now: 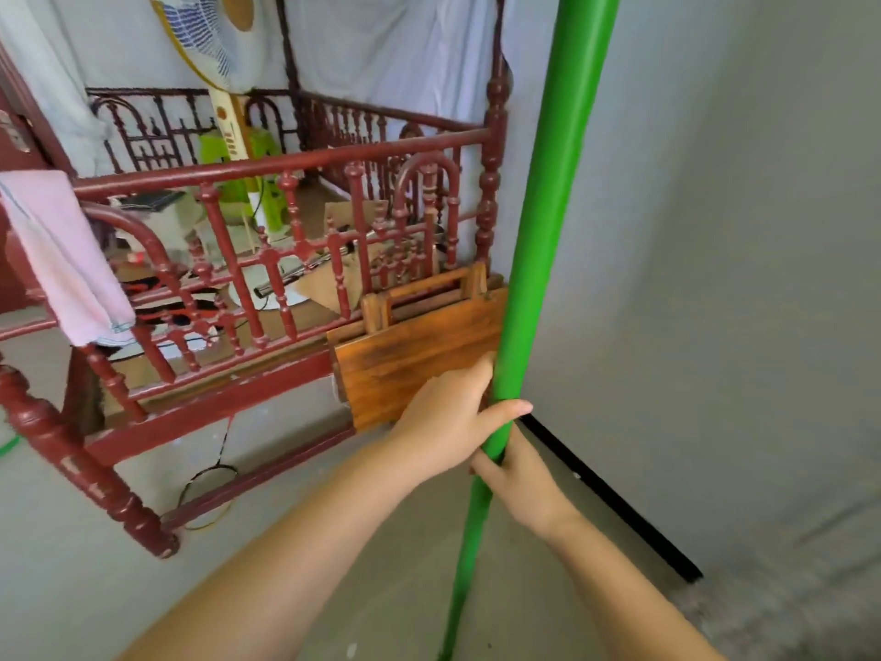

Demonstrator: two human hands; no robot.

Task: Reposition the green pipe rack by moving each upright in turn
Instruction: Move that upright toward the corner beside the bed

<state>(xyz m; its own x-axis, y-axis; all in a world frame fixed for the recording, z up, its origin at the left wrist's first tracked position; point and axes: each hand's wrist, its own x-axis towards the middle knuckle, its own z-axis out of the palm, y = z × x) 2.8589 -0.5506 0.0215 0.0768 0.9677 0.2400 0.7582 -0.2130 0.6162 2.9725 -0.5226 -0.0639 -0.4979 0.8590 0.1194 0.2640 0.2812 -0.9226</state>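
One green pipe upright (538, 240) of the rack runs from the top of the view down to the bottom edge, close to the grey wall. My left hand (448, 417) wraps around it from the left, thumb across the front. Just below, my right hand (519, 479) grips the same pipe from the right side. The rest of the rack is out of view, except a green sliver at the far left edge of the floor.
A dark red wooden bed frame (267, 279) with turned spindles stands to the left, a pink towel (62, 260) draped on its rail. A folded wooden table (419, 350) leans against it beside the pipe. The grey wall (739, 279) with a black base strip (615, 503) is to the right.
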